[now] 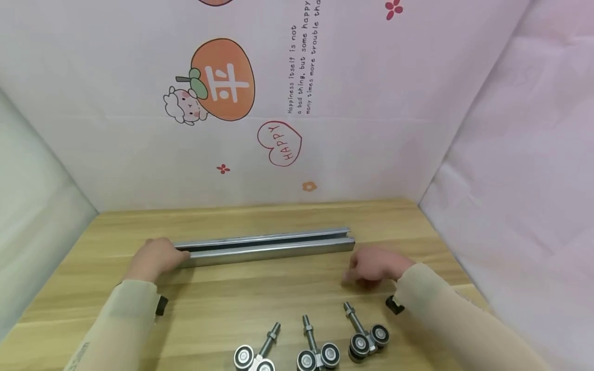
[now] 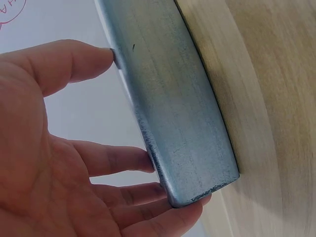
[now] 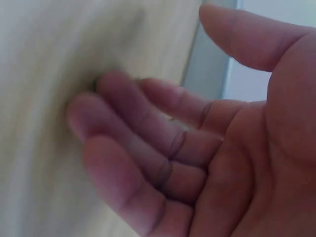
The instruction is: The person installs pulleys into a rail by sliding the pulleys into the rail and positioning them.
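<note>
A grey metal C-channel rail (image 1: 274, 251) lies across the table, its slot facing up. My left hand (image 1: 157, 257) grips its left end, with the thumb at the near side. In the left wrist view the thumb and fingertips of this hand (image 2: 59, 143) meet the edge of the rail (image 2: 177, 103). Below the rail's right end is my right hand (image 1: 375, 264), low over the tabletop and apart from the rail. The right wrist view shows this hand (image 3: 197, 148) holding nothing, its fingers loosely bent and the thumb apart.
Near the table's front are roller trolleys with threaded bolts: a left one (image 1: 244, 356), a middle one (image 1: 330, 354) and a right one (image 1: 360, 344). Behind the wooden table (image 1: 260, 293) rises a printed white cloth (image 1: 352, 154); white cloth also hangs at both sides.
</note>
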Tool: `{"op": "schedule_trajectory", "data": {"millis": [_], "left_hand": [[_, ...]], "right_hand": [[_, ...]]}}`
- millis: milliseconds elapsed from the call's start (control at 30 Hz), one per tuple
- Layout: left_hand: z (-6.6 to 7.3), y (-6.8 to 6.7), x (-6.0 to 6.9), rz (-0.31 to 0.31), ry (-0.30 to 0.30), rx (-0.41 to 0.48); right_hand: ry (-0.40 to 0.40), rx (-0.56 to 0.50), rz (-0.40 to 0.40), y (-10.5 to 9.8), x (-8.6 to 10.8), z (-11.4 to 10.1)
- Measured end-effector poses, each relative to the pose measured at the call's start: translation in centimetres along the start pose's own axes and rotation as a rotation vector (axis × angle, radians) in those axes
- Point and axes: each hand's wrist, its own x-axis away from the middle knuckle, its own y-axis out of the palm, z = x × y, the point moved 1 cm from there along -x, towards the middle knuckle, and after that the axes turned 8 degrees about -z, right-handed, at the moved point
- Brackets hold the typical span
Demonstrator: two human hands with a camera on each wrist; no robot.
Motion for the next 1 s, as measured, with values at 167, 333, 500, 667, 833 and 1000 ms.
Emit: {"op": "schedule_trajectory", "data": {"millis": [167,333,500,667,833,1000], "left_hand": [[0.0,0.6,0.0,-0.012,0.012,0.012],[0.0,0.4,0.0,-0.004,0.000,0.009],[-0.2,0.3,0.0,-0.008,-0.007,0.007],[-0.2,0.1,0.1,-0.011,-0.005,0.011],[-0.2,0.2,0.0,-0.014,-0.006,0.020],[-0.2,0.2,0.2,-0.021,-0.006,0.027]], "right_hand": [[-0.010,-0.124,-0.073,1.9,1.1,-0.4],[-0.062,-0.142,-0.148,2.8,1.6,-0.8],[-0.127,-0.152,-0.192,3.7,1.6,-0.9],[-0.151,-0.168,-0.177,4.3,1.6,-0.9],[-0.150,-0.171,-0.169,4.6,1.8,-0.8],[-0.134,-0.210,-0.197,4.7,2.1,-0.6]]}}
